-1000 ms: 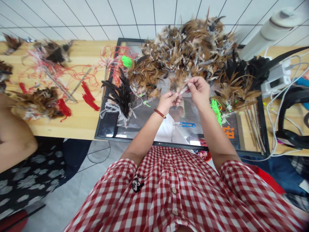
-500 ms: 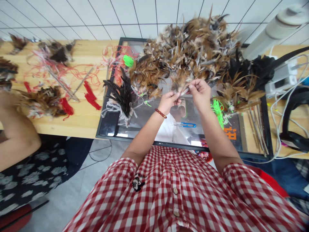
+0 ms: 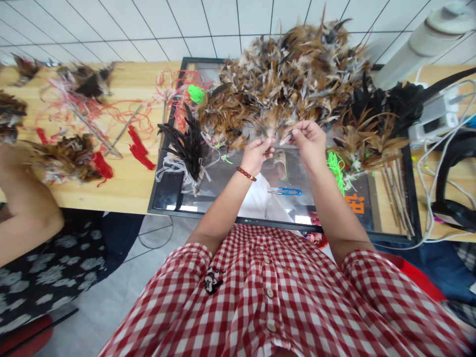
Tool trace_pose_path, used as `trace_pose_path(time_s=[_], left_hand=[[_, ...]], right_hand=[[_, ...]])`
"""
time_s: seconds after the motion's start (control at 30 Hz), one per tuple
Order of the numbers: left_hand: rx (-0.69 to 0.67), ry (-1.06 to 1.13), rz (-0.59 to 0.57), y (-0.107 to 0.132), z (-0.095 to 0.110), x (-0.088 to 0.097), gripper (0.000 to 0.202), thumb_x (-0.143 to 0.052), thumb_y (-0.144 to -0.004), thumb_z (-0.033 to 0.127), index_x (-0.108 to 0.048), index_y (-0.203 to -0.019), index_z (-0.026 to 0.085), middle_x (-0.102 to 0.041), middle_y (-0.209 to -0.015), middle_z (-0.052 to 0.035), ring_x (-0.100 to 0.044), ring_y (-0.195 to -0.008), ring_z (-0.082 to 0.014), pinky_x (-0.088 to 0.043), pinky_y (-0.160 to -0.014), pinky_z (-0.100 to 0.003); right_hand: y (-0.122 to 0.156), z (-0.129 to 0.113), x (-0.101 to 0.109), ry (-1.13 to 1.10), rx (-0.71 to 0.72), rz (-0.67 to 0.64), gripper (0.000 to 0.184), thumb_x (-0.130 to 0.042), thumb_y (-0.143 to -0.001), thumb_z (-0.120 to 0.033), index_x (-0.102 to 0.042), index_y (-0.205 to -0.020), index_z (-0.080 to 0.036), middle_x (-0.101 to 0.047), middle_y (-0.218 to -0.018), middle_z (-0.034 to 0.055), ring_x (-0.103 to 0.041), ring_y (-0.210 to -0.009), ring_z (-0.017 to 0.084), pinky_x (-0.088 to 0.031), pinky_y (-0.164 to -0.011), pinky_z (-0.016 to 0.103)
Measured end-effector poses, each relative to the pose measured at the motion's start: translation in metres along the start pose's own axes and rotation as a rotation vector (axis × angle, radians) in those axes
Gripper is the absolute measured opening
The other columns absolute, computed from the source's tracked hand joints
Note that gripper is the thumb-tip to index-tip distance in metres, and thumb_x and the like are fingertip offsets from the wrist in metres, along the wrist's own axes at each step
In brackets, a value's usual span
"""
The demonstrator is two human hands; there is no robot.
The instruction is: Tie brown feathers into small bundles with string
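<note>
My left hand (image 3: 256, 155), with a beaded bracelet (image 3: 246, 173) at the wrist, pinches brown feathers (image 3: 270, 126) by their pale quill ends. A short way to its right, my right hand (image 3: 308, 141) is closed on a small feather (image 3: 288, 136) between thumb and fingertips. Both hands hover over a dark, glossy framed panel (image 3: 219, 198), just in front of a big heap of brown and grey feathers (image 3: 297, 69). Below them lie blue thread snips (image 3: 290, 191) and a short pale cylinder (image 3: 279, 164), partly seen.
Black feathers (image 3: 189, 146) tied with pale strips lie left on the panel; green string (image 3: 336, 171) and thin sticks (image 3: 398, 198) lie right. A white bottle (image 3: 412, 54) and cables stand at far right. A co-worker's arm (image 3: 29, 198) reaches in from the left, near red yarn (image 3: 139, 149).
My hands have drawn apart a little. The left has shifted slightly left with its feathers, and a separate feather now shows in the right.
</note>
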State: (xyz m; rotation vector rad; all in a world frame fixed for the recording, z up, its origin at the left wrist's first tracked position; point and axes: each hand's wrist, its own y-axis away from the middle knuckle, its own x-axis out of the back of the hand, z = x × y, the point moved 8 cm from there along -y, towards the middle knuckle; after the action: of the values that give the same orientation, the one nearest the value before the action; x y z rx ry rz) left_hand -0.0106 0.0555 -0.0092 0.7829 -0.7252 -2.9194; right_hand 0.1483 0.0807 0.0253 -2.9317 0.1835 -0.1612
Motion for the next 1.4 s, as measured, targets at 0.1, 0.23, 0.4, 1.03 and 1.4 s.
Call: trace_pose_path(time_s=[0.1, 0.23, 0.4, 1.03, 1.4], left_hand=[[0.033, -0.036, -0.026, 0.001, -0.002, -0.002, 0.014, -0.075, -0.086, 0.019, -0.067, -0.076, 0.015, -0.073, -0.083, 0.0, -0.06, -0.062, -0.0037, -0.044, -0.061, -0.018], [0.029, -0.007, -0.026, 0.001, -0.001, -0.001, 0.011, -0.072, -0.088, 0.019, -0.069, -0.078, 0.016, -0.075, -0.089, -0.0009, -0.059, -0.062, -0.0037, -0.043, -0.06, -0.018], [-0.003, 0.033, -0.033, 0.001, 0.003, 0.0, 0.012, -0.07, -0.089, 0.017, -0.068, -0.077, 0.015, -0.078, -0.101, -0.0017, -0.059, -0.062, -0.002, -0.041, -0.056, -0.016], [0.128, -0.074, -0.015, 0.008, -0.015, -0.009, 0.017, -0.068, -0.091, 0.013, -0.063, -0.075, 0.012, -0.069, -0.06, -0.0001, -0.063, -0.051, -0.0064, -0.049, -0.057, -0.018], [-0.047, 0.048, 0.09, 0.005, 0.001, -0.001, 0.026, -0.06, -0.094, 0.008, -0.063, -0.068, 0.012, -0.064, -0.057, 0.0026, -0.057, -0.047, -0.0039, -0.045, -0.053, -0.018]], right_hand=[[0.0, 0.003, -0.004, -0.006, -0.024, -0.025, 0.049, -0.066, -0.081, -0.075, -0.058, -0.087, -0.027, -0.069, -0.08, 0.0004, -0.067, -0.07, 0.017, -0.062, -0.067, 0.036], [0.001, 0.006, -0.01, 0.0, -0.033, -0.084, 0.049, -0.065, -0.082, -0.074, -0.059, -0.089, -0.026, -0.069, -0.08, 0.0008, -0.069, -0.071, 0.018, -0.062, -0.066, 0.036], [0.0, 0.005, -0.009, -0.112, -0.015, -0.081, 0.052, -0.069, -0.078, -0.075, -0.059, -0.089, -0.025, -0.07, -0.078, -0.0001, -0.068, -0.068, 0.017, -0.06, -0.063, 0.032], [0.017, -0.027, -0.012, 0.329, 0.203, 0.027, 0.03, -0.056, -0.097, -0.05, -0.066, -0.093, -0.021, -0.066, -0.08, 0.0011, -0.061, -0.072, 0.016, -0.051, -0.077, 0.034], [0.01, 0.019, -0.031, -0.19, -0.231, -0.215, 0.055, -0.087, -0.059, -0.065, -0.067, -0.085, -0.021, -0.061, -0.071, -0.0022, -0.053, -0.064, 0.012, -0.048, -0.062, 0.028]])
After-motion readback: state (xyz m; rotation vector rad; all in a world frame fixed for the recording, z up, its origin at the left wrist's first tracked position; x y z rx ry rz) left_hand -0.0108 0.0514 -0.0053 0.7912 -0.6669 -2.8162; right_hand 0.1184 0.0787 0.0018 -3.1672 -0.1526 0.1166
